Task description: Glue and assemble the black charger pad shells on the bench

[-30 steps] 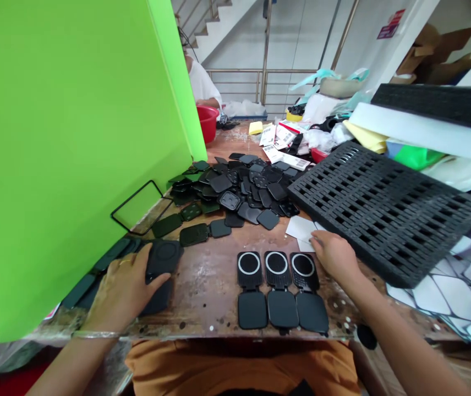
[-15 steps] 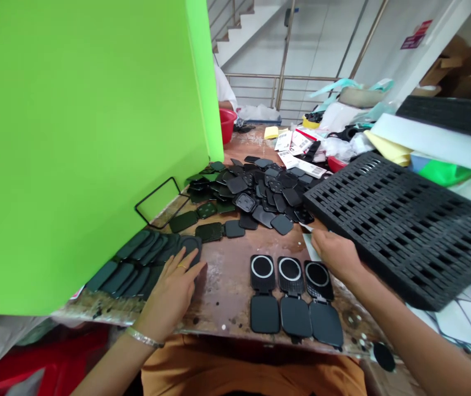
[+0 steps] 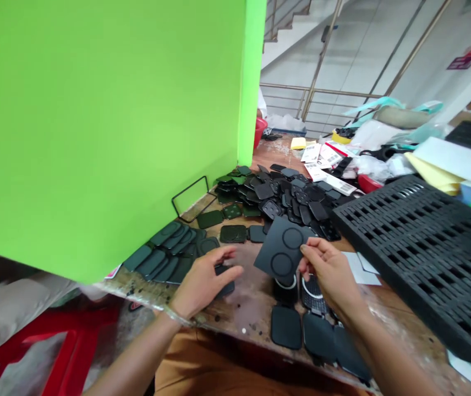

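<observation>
My right hand (image 3: pixel 331 270) pinches the right edge of a dark square sheet (image 3: pixel 269 248) marked with two round cut-outs, holding it tilted above the table. Under it lie hinged black panels (image 3: pixel 285 326) in a row, some showing white rings, partly covered by the sheet and my right hand. My left hand (image 3: pixel 203 279) is left of the sheet, fingers apart, with nothing in its grip. Close beneath those fingers lies a dark flat piece (image 3: pixel 226 287), partly hidden. Overlapping hinged black panels (image 3: pixel 159 263) lie in rows left of that hand.
A heap of black panels (image 3: pixel 285 192) lies at the back. A slotted black rack (image 3: pixel 421 247) stands on the right, with white paper (image 3: pixel 361 268) beside it. A bright green partition (image 3: pixel 107 121) walls off the left, a thin black wire frame (image 3: pixel 190 199) at its foot.
My right hand has lifted the dark sheet from the right side and brought it over the row of panels. My left hand has come off the left panels toward the middle. The view has turned left.
</observation>
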Demonstrator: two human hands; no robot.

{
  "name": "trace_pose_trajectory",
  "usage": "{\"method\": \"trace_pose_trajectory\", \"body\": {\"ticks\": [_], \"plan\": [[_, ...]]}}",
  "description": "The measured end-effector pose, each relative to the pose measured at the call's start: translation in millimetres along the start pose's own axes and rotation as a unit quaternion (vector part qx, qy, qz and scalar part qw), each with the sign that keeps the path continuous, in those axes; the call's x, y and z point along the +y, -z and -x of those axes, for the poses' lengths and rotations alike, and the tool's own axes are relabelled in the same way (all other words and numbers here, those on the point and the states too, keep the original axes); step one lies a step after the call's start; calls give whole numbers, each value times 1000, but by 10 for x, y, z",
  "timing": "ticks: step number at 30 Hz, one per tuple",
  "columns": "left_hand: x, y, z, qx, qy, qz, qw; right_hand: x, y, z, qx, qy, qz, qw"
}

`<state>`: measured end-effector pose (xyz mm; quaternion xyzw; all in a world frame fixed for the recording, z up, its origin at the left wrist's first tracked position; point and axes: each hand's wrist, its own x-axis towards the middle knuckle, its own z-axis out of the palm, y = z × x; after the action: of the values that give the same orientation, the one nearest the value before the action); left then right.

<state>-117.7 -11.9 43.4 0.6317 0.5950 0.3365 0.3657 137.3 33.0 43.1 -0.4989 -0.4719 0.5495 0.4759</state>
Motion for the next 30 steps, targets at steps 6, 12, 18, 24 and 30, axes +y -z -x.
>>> {"method": "trace_pose_trajectory", "body": {"ticks": [6,12,18,24,30], "plan": [[177,-170,-34,-6,100,351,931,151,-365,82,-76,-21,60,995],[102,-174,0,43,137,377,915,109,-523,125,11,326,329,886],[155,-221,57,52,95,361,926,-15,-765,236,-95,364,334,864],[138,-184,76,53,91,347,932,-76,-628,107,-46,218,287,932],[46,-139,70,97,146,349,921,-150,-132,-181,143,115,11,983]]}}
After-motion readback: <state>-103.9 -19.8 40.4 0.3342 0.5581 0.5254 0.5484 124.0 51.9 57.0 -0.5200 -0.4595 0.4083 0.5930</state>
